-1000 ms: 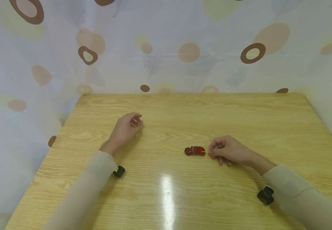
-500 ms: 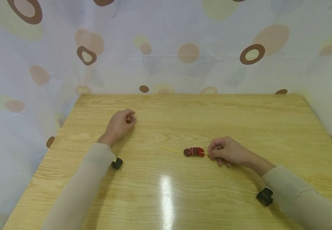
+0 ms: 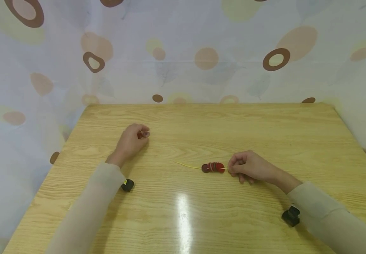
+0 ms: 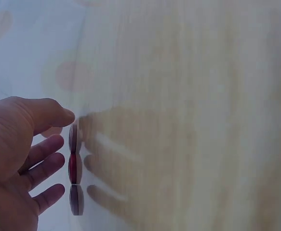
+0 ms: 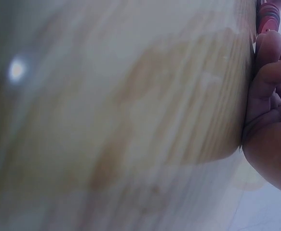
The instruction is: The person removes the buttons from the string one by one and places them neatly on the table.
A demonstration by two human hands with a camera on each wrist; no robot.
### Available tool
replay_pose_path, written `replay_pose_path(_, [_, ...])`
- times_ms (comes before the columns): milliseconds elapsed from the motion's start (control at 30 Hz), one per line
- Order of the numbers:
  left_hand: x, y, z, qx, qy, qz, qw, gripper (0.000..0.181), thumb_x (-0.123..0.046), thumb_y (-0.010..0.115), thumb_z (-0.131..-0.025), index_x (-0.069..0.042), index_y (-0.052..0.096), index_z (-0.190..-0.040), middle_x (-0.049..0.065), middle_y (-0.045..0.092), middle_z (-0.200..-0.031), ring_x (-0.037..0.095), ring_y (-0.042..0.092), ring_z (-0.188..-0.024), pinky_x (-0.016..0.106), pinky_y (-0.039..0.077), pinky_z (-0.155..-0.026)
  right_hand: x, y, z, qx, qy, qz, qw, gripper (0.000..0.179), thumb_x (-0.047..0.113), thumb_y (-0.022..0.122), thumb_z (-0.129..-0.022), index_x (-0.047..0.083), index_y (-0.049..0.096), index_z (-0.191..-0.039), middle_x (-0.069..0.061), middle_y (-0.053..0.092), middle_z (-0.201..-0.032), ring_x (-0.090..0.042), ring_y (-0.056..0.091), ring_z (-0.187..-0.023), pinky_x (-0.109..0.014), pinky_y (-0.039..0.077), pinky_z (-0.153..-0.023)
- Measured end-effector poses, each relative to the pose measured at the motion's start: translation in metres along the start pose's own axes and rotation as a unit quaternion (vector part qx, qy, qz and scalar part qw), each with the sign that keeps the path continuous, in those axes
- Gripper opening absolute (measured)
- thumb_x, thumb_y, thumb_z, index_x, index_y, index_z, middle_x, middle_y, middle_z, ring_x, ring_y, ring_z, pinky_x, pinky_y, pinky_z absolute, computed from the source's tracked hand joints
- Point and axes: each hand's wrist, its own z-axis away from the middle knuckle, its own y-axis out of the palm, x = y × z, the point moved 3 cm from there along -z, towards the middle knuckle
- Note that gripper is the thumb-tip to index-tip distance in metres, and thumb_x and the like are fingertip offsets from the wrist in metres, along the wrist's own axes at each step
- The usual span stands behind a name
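My right hand (image 3: 254, 166) pinches one end of a yellow string (image 3: 186, 165) between thumb and forefinger. Several round red and dark buttons (image 3: 214, 167) are threaded on it in a row lying on the table; their red end (image 5: 268, 21) shows at the top of the right wrist view. The string's other end trails left, loose on the wood. My left hand (image 3: 131, 144) hovers at the back left, fingers spread and bent over loose flat buttons, one red (image 4: 73, 168), one dark (image 4: 74, 199) and another dark by the thumb. Fingertips look slightly apart from them.
The wooden table (image 3: 233, 218) runs back to a spotted curtain (image 3: 183, 42), which also hangs along both sides. A small black camera (image 3: 128, 185) is strapped below the left sleeve and another black camera (image 3: 291, 216) below the right.
My left hand has moved left to over the loose buttons, first away from me and then slightly back. My right hand and the threaded buttons have stayed in place.
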Motion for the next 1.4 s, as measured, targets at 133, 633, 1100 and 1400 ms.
replay_pose_path(133, [-0.008,0.008,0.008,0.005,0.013,0.029,0.9995,0.033,-0.003,0.065,-0.092,-0.001,0.064,-0.125,0.013,0.061,-0.123,0.030,0.055,-0.115,0.046,0.045,-0.103,0.000,0.000,-0.001,0.001,0.003,-0.005,1.0000,0.013,0.011,0.062,-0.098,-0.001,0.066,-0.098,-0.013,0.066,-0.078,-0.014,0.056,-0.052,-0.022,0.040,-0.038])
replay_pose_path(633, [-0.063,0.049,0.028,0.073,0.051,0.158,0.9834,0.026,-0.013,0.072,-0.094,-0.006,0.070,-0.119,0.003,0.068,-0.112,0.020,0.059,-0.103,0.040,0.049,-0.093,-0.001,-0.003,-0.004,-0.003,0.003,-0.002,1.0000,0.013,0.011,0.063,-0.099,-0.001,0.066,-0.099,-0.013,0.066,-0.079,-0.015,0.058,-0.054,-0.021,0.041,-0.039])
replay_pose_path(1100, [-0.111,0.089,0.036,0.160,0.117,0.183,0.9629,0.032,-0.013,0.076,-0.091,-0.008,0.069,-0.122,0.003,0.067,-0.117,0.018,0.058,-0.100,0.035,0.050,-0.089,-0.002,-0.005,-0.005,-0.003,0.002,0.001,1.0000,0.013,0.011,0.062,-0.099,-0.002,0.066,-0.099,-0.013,0.067,-0.080,-0.015,0.058,-0.054,-0.022,0.041,-0.039])
replay_pose_path(1400, [-0.123,0.103,0.033,0.164,0.107,0.144,0.9700,0.038,-0.012,0.081,-0.086,-0.009,0.070,-0.122,-0.001,0.065,-0.115,0.016,0.054,-0.094,0.029,0.048,-0.082,0.000,-0.005,-0.004,-0.002,0.003,-0.001,1.0000,0.014,0.011,0.063,-0.099,-0.002,0.066,-0.099,-0.013,0.066,-0.079,-0.015,0.057,-0.054,-0.022,0.040,-0.039])
